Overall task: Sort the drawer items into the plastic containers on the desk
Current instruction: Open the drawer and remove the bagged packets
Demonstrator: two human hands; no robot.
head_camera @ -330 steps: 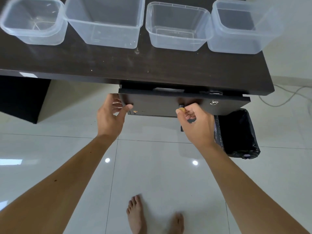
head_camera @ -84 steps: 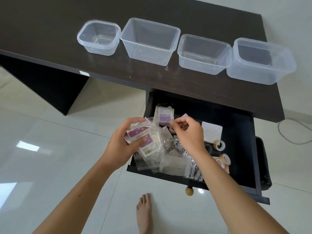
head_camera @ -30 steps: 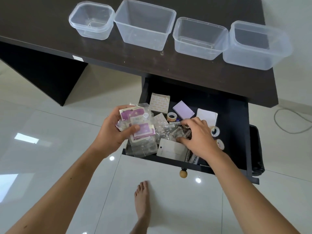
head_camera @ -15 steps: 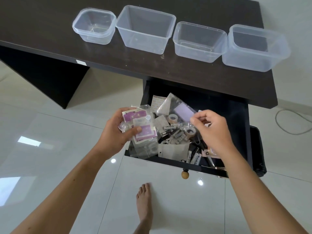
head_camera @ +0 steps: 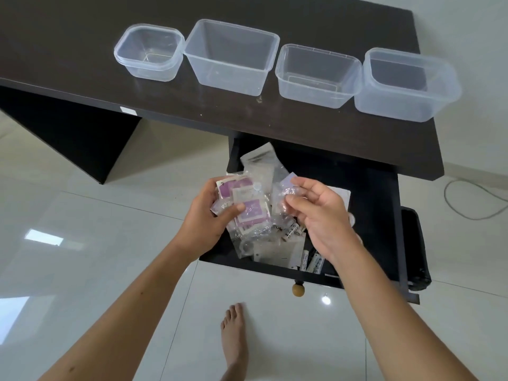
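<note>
The dark drawer [head_camera: 383, 215] is pulled out under the desk [head_camera: 302, 125]. My left hand [head_camera: 204, 218] is shut on a stack of clear plastic packets with purple-and-white labels [head_camera: 248, 207], held above the drawer's left side. My right hand [head_camera: 321, 215] pinches one more clear packet [head_camera: 286, 196] against that stack. Below them in the drawer lie white cards [head_camera: 277, 251] and several batteries [head_camera: 312, 259]. On the desk stand several empty clear containers: a small square one [head_camera: 149, 52], a deep one [head_camera: 232, 56], a shallow one [head_camera: 316, 74] and a large one [head_camera: 406, 83].
A round wooden knob [head_camera: 298, 290] sticks out of the drawer front. A black bin [head_camera: 415, 251] stands right of the drawer, and a grey cable [head_camera: 472, 199] lies on the white tiled floor. A bare foot [head_camera: 233, 336] is below the drawer.
My right hand lifted a clear packet out of the drawer and brought it left to the stack in my left hand. The left hand kept its grip.
</note>
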